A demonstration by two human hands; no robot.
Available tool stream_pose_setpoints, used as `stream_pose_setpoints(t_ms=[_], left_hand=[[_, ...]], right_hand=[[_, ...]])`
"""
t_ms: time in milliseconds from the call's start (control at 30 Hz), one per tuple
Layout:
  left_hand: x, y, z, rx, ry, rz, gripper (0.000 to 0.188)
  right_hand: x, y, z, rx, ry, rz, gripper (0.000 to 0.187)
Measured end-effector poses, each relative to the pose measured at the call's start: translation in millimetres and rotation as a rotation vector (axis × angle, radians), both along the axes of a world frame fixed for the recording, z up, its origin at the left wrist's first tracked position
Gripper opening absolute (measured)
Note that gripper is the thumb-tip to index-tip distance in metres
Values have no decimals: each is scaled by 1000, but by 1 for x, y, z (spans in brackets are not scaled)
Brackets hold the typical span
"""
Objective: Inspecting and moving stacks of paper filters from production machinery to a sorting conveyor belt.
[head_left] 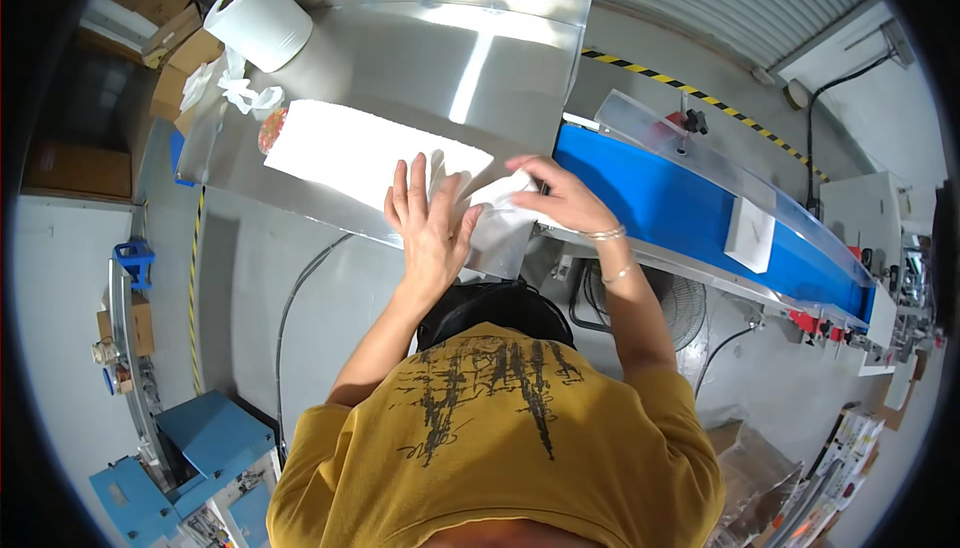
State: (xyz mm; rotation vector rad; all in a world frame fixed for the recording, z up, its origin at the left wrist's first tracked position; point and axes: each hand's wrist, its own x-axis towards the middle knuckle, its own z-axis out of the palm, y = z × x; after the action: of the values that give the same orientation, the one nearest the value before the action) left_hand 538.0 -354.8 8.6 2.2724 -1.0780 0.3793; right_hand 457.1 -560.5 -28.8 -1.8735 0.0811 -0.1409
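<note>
A long white paper sheet (345,153), like paper towel, lies slantwise across the shiny metal table. At its left end a red speckled round thing (272,132) shows partly; the sheet hides the rest. My left hand (428,223) rests on the sheet's right part with its fingers stretched out. Close to the table's right edge, my right hand (575,200) is closed on a crumpled white piece of paper towel (508,191). Whether that piece joins the long sheet, I cannot tell. The two hands are apart, with white paper between them.
A large white paper roll (258,20) stands at the table's far left, beside crumpled paper scraps (248,96). Right of the metal table (400,58) runs a blue conveyor belt (640,188) with a clear side guard, carrying a white box (749,235). A fan (675,308) stands below.
</note>
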Motion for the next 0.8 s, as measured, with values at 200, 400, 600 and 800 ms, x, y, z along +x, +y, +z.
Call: stream_pose_setpoints(t_ms=[200,400,600,800], left_hand=[[9,3,-12,1,30,20,34],[9,4,-14,-41,-25,-12,31],[12,8,-15,-32,-33,-87,33],[13,8,-1,-39,48,-31,28]], right_hand=[[-81,-79,-51,-209,180,-970,41],[-98,-81,-27,-1188,390,-1250,61],[4,9,23,-130,8,-101,53],[7,3,-15,136,86,-173,36]])
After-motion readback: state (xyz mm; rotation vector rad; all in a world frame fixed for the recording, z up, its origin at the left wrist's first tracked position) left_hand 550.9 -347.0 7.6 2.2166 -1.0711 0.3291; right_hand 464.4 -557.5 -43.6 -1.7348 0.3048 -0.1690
